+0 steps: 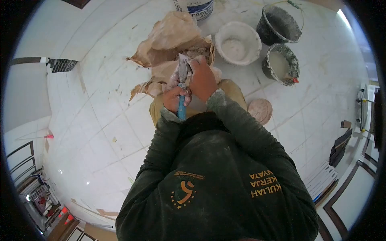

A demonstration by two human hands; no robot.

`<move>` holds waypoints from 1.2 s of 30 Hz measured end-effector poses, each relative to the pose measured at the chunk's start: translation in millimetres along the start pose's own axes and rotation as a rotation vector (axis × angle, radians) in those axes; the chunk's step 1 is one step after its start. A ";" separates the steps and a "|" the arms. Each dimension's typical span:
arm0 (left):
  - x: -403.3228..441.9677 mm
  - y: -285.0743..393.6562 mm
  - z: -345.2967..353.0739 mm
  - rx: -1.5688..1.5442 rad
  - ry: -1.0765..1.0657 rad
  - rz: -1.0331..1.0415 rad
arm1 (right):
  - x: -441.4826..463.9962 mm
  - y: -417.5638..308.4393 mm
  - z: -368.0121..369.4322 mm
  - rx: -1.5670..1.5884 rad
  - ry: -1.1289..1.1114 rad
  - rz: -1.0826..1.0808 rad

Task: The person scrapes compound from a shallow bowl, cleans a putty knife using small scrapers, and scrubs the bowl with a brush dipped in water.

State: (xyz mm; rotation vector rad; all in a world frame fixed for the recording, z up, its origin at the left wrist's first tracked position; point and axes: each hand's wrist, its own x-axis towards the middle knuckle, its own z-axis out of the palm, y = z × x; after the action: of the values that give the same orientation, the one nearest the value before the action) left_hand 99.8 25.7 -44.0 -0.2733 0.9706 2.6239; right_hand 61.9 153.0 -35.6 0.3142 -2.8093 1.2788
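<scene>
My left hand (175, 93) is wrapped round the blue handle of a putty knife (182, 76), whose metal blade points away from me and is smeared with pale material. My right hand (203, 78) is closed, its whitened fingers bent against the right side of the blade near the tip. Both hands are over my lap. Just beyond them an open brown paper bag (171, 34) lies torn and crumpled, with greyish powder (197, 51) inside its mouth. The undersides of the right fingers are hidden.
Right of the bag stand a white basin (258, 43), a dark bucket (265, 29) and a smaller dark bucket (294, 69) holding cloudy liquid. A labelled white pail (197, 9) is at the far side. A round pinkish disc (260, 111) lies by my right knee on the tiled floor (108, 116).
</scene>
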 end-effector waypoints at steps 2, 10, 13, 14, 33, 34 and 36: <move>-2.8 1.9 1.2 0.014 -0.002 0.003 | 3.7 -1.2 -4.0 -0.007 -0.041 -0.044; 2.7 1.6 -3.4 0.002 -0.003 -0.012 | 0.1 0.0 -4.0 -0.066 -0.045 -0.099; 0.7 1.3 -1.0 0.018 0.041 -0.027 | 10.0 8.1 -1.5 -0.092 -0.013 -0.092; 0.6 1.3 -1.6 0.021 0.015 -0.048 | 13.7 10.1 0.4 -0.121 0.051 -0.103; 1.8 1.4 -1.4 0.011 0.024 -0.027 | 3.3 5.1 1.8 -0.164 -0.090 -0.050; 2.9 1.0 -0.6 0.007 0.022 -0.028 | 6.7 6.9 2.3 -0.153 -0.037 -0.077; 1.1 0.9 -1.7 0.009 -0.046 -0.078 | 8.0 9.9 3.1 -0.138 0.011 -0.107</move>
State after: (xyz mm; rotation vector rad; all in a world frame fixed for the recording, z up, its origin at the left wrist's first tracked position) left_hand 98.6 24.2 -45.1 -0.2422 0.9370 2.5437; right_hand 52.3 155.7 -44.0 0.4422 -2.8104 1.0562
